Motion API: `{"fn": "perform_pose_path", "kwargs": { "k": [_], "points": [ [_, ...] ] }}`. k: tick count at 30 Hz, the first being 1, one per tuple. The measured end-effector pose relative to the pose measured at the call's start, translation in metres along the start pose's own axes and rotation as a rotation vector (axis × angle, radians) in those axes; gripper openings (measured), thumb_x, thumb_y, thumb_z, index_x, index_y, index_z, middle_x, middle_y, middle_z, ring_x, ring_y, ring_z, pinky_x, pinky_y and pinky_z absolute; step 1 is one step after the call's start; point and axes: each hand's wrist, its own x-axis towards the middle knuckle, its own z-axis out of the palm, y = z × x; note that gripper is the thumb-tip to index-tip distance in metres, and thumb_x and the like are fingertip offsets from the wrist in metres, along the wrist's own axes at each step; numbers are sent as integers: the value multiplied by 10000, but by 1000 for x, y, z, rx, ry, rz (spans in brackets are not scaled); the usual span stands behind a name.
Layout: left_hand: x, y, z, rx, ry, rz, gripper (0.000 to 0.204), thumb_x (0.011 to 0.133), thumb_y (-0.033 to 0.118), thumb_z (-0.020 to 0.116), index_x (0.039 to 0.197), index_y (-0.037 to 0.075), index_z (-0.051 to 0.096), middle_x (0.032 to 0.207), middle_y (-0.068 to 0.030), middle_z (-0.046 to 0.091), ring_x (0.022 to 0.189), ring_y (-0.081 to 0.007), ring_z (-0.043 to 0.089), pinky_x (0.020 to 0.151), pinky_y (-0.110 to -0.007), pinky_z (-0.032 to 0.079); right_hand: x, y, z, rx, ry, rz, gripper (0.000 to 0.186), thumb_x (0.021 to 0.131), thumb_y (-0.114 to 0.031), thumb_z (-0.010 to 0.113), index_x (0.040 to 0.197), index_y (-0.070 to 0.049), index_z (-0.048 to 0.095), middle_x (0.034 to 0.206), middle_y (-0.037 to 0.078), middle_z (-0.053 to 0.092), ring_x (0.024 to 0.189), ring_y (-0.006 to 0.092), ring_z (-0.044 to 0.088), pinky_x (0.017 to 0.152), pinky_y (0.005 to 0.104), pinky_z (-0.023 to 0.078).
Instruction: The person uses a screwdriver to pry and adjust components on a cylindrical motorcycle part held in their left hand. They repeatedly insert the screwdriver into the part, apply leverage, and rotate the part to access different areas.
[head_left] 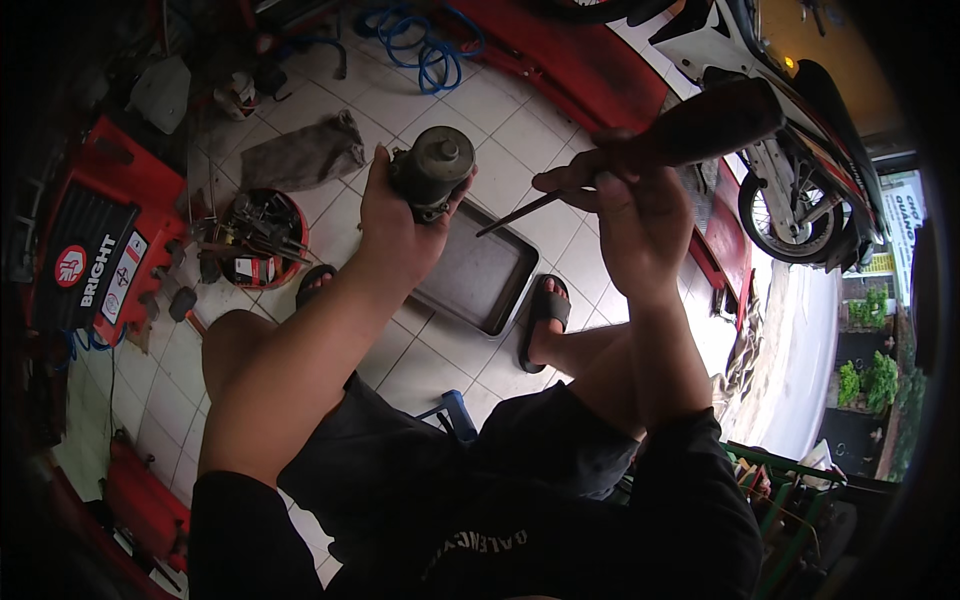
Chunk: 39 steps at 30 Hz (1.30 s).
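Observation:
My left hand (412,232) is wrapped round a cylindrical metal motor (432,168), held up with a round boss on its end showing. In my right hand (645,225) is a screwdriver (715,122). Its thick dark red handle points up and to the right. The shaft slants down to the left, its tip to the right of the motor and apart from it. Below both hands a grey metal tray (518,243) lies on the floor between my feet.
Left of the tray stand a red tub (300,215) of metal parts and a grey rag (303,152). A red machine (100,220) is at the far left. A blue coiled hose (430,60) lies at the back. A motorbike (800,190) stands on a red lift (600,75) to the right.

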Motion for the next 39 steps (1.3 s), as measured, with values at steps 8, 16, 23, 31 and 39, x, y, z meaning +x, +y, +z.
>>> {"fn": "perform_pose_path", "kwargs": {
  "k": [8,16,23,31,39],
  "points": [
    [10,-8,-11,49,2,9,580,1076,487,310,1267,-10,540,1193,-186,615,1099,-347,622,994,-402,530,-4,-4,4,191,76,-295,227,1045,6,414,1253,97,396,995,226,642,987,383,712,886,491,607],
    [14,-13,-18,101,-4,6,609,1073,516,310,1275,-11,538,1204,-190,617,1102,-346,623,990,-413,530,-12,-2,13,112,106,-175,243,1053,-89,470,1265,14,413,1003,178,611,962,367,699,917,535,572],
    [13,-13,-21,97,-14,-17,601,1068,521,337,1257,-5,559,1182,-188,631,1107,-349,627,974,-411,530,-12,-2,18,80,102,-182,199,1044,-86,484,1200,15,413,978,182,611,965,373,694,933,562,555],
    [12,-21,-23,146,-9,2,546,1067,513,356,1270,46,555,1219,-141,632,1123,-297,628,983,-408,507,-12,0,13,-159,122,-246,199,1016,-17,519,1165,64,414,985,209,637,923,369,718,872,487,591],
    [4,-30,-31,184,90,-50,485,1080,483,327,1271,98,553,1262,-100,625,1207,-255,593,1094,-435,421,-9,-6,25,-219,127,-120,284,1010,-31,562,1240,103,464,1035,203,700,982,272,714,909,375,555]
  ]
}}
